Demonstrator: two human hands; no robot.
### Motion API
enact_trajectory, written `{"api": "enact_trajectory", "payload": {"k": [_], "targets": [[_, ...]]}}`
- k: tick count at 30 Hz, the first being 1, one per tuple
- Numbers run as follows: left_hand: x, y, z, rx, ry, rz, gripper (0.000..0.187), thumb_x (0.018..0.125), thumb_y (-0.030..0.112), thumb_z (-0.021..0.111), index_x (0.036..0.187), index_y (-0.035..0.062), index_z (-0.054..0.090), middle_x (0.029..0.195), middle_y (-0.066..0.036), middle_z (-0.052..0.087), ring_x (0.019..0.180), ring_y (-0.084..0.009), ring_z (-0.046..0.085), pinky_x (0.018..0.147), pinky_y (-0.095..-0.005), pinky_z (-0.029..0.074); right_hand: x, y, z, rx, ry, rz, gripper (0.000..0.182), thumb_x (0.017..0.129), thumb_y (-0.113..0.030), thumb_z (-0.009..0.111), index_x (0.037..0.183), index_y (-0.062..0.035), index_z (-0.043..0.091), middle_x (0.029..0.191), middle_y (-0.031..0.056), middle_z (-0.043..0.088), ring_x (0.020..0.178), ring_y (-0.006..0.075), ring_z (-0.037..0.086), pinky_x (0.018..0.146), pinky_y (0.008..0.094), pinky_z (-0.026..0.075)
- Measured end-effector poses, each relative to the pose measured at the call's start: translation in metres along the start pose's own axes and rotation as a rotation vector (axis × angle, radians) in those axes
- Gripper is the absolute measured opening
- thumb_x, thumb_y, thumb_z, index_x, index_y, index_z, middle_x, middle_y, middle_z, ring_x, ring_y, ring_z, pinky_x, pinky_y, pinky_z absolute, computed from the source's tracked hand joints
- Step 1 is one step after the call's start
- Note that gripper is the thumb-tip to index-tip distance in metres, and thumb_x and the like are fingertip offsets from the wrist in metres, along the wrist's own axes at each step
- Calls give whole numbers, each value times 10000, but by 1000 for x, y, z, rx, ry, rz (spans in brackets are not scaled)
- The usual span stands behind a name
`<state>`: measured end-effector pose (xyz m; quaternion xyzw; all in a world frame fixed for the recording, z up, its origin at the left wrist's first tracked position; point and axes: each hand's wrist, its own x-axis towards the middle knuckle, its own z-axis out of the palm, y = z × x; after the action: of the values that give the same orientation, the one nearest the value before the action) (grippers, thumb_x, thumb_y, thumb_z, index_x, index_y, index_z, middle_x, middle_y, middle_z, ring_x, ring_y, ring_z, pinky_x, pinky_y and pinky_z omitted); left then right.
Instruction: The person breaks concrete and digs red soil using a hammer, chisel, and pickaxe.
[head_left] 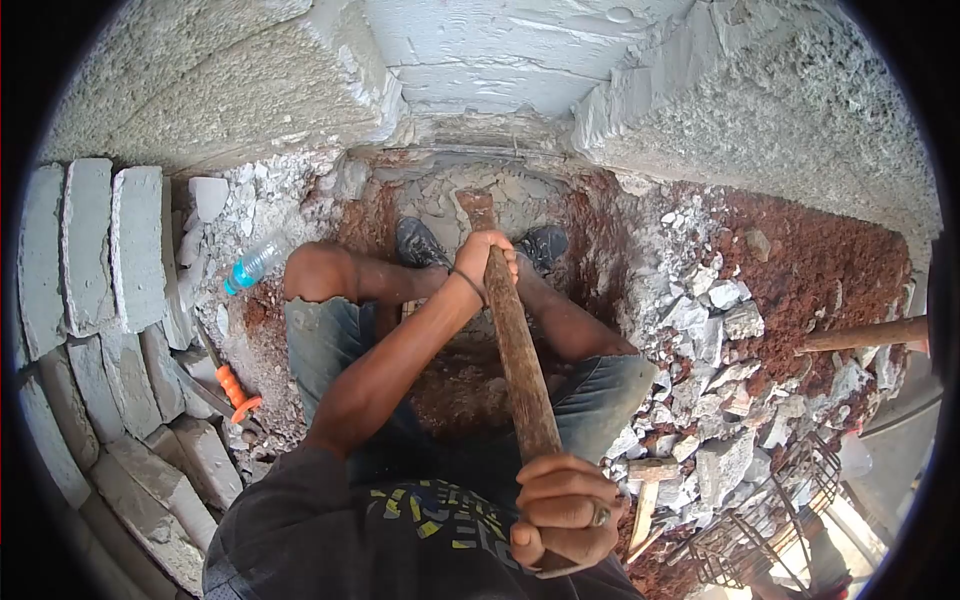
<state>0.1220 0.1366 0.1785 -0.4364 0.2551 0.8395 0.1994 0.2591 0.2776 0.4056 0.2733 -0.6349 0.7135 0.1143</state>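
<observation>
Between the knees: the tool [522,375] is slanting from the chest toward the grey mud [430,195], rusty head [478,207] pointing just past the shoes [543,247].
Left hand [484,264]: fingers are wrapping tight round the shaft, up near the head.
Right hand [567,515]: it's clenching the butt end, close to the shirt.
Shaft: looking stiff, dry and rough, so probably not slipping; weight is likely sitting in the head.
Hold: one palm by the head, one at the end, seemingly giving lift and steering.
Edges: concrete [770,130] is closing in on both sides ahead, and the knees are flanking the shaft.
Room: space is running mostly along the shaft's line; rubble [715,345] is crowding the right, the bottle [258,262] lying left.
</observation>
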Motion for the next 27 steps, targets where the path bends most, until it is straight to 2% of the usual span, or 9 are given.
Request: {"api": "enact_trajectory", "payload": {"k": [2,4,5,9,15,19,21,23,27], "targets": [[27,7,-10,2,-50,-59,71,731,129,510,675,86,501,615,-71,524,438,-232,519,451,-401,457,3,20,-2,43,5,-40,183,760,13,652,657,-22,504,742,57,601,599,159,586,586,385,548],[95,38,-10,234,-200,192,128,742,147,491,638,73,500,589,-86,532,432,-246,512,447,-402,454,29,77,2,-321,-167,380,155,766,44,626,685,-17,509,736,61,591,607,186,583,572,373,522],[125,51,-12,174,-151,116,160,743,157,488,607,72,498,564,-98,533,427,-256,506,442,-401,451,38,143,16,-76,128,-156,164,783,66,603,690,-20,498,730,76,578,612,214,573,561,360,494],[154,61,-22,355,-499,236,188,739,163,481,575,73,495,534,-111,525,431,-269,497,443,-395,447,62,128,21,-176,181,-149,165,777,101,594,733,-11,481,665,67,543,561,204,539,515,347,476],[11,9,11,-78,-22,-29,186,733,114,527,565,106,450,502,-32,448,415,-182,490,407,-319,421,13,19,-3,24,37,-36,169,727,27,662,714,-54,515,657,75,584,562,178,582,538,346,540],[115,48,-15,203,-286,-41,91,714,152,507,660,79,494,574,-56,499,450,-221,502,450,-390,443,30,95,2,-335,-115,215,176,678,61,665,696,-63,542,653,49,582,561,178,584,537,332,510],[175,50,-26,420,-410,-40,89,710,150,510,658,80,492,573,-51,499,445,-219,496,449,-392,439,57,174,25,-100,142,-126,197,709,110,650,680,-16,501,650,73,558,552,222,554,531,366,471],[185,54,-17,9,-126,-28,83,707,134,515,657,72,491,567,-50,496,441,-220,486,441,-401,428,51,165,24,-84,160,-120,193,744,110,632,700,-4,482,651,84,556,549,223,540,528,363,472],[129,18,-23,-98,-271,-62,68,736,93,501,671,74,500,592,-65,504,460,-226,494,456,-404,426,20,97,1,-112,69,-24,188,789,47,626,722,-31,469,618,67,535,541,196,539,539,368,498]]}}
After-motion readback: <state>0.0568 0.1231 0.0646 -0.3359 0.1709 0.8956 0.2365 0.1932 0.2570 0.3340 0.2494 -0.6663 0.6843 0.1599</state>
